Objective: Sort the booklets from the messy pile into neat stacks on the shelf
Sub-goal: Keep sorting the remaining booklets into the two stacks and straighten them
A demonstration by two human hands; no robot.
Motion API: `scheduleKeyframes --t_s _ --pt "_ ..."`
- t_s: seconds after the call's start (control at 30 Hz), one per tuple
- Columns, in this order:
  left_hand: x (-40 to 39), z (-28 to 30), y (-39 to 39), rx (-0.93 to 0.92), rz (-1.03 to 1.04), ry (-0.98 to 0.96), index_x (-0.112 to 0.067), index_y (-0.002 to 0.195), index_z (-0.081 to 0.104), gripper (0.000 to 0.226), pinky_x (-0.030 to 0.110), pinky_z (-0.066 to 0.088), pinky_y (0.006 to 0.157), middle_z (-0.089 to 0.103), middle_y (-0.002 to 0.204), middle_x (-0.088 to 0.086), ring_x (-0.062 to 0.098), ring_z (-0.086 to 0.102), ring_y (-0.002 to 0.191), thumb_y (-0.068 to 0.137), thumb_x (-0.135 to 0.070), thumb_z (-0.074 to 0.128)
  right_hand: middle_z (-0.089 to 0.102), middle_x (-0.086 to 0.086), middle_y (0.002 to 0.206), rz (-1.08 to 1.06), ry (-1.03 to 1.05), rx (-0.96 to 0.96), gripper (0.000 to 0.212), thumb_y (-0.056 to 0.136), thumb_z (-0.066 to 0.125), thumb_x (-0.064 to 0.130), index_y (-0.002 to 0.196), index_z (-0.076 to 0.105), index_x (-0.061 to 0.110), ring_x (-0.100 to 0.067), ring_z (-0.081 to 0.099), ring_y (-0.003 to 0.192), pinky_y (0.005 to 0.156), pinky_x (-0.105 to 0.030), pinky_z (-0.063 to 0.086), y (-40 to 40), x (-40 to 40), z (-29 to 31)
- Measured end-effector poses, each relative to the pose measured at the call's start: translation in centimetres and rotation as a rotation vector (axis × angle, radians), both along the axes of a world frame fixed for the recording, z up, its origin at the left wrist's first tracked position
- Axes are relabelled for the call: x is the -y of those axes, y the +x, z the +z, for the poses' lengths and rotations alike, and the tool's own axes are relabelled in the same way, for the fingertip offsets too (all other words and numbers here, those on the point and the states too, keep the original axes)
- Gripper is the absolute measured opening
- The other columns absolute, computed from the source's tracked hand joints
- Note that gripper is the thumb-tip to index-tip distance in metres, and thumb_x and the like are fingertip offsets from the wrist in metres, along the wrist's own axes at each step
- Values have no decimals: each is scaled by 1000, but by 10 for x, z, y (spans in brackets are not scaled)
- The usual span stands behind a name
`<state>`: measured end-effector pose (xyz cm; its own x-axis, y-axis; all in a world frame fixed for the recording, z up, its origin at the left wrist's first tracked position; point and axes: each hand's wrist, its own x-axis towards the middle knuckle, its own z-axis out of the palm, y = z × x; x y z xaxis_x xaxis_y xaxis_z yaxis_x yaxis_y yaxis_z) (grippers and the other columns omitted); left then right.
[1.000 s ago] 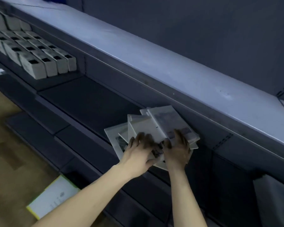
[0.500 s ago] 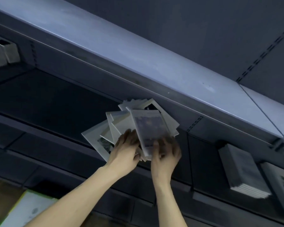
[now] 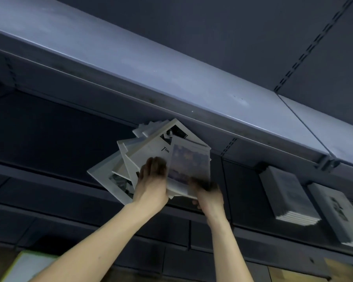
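The pile (image 3: 151,157) lies fanned on the dark shelf (image 3: 49,139), under the pale ledge (image 3: 171,78); covers point every way and corners overhang the front edge. The left hand (image 3: 151,180) rests flat on the pile, fingers fairly straight, pinning it; the right hand (image 3: 207,193) is blurred, its grip apparently pinching the near edge of the top booklet (image 3: 189,165), the one with a purplish cover. The step looks like drawing that one off; best to keep the left palm firm so the rest stay put, lift the near edge before sliding, and pull straight out; dragging risks tipping the overhanging ones off. A neat stack (image 3: 289,198) sits well to the right, another (image 3: 338,212) beside it; match the cover there.
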<state>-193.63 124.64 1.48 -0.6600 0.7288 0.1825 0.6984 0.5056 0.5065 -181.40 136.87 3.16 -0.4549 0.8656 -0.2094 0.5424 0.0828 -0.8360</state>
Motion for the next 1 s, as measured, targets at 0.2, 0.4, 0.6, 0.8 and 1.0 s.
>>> scheduleKeyframes --t_s 0.2,0.4,0.6,0.8,1.0 --pt "-5 -1 3 -66 -29 -10 -14 145 33 78 44 30 116 28 148 7 32 28 139 75 -4 65 72 -18 86 -74 -47 -122 26 95 51 22 116 57 8 -23 69 54 44 -25 47 10 0 2" --pt "9 -1 3 -154 -77 -110 -16 145 38 74 48 25 117 25 154 10 35 16 146 79 -26 70 71 -12 89 -98 23 -184 12 102 47 18 111 53 13 -20 65 49 44 -26 47 14 5 12" --pt "26 -5 0 -140 -70 -171 -27 152 23 87 53 18 119 8 160 7 33 1 149 80 -26 71 71 -16 84 -81 43 -159 18 103 43 21 117 53 16 -15 61 45 42 -24 44 16 12 5" --pt "29 4 -8 -110 -53 -204 -34 154 16 85 54 3 119 -2 162 7 34 -8 149 86 -14 64 70 -13 88 -96 101 -173 21 101 43 17 119 54 21 -20 62 52 44 -24 47 26 17 10" --pt "14 12 14 -103 -149 -108 -27 152 29 75 47 7 122 23 158 3 29 13 148 84 -4 52 70 -8 95 -179 93 -257 29 99 48 16 124 56 28 -24 65 63 45 -23 47 52 14 10"
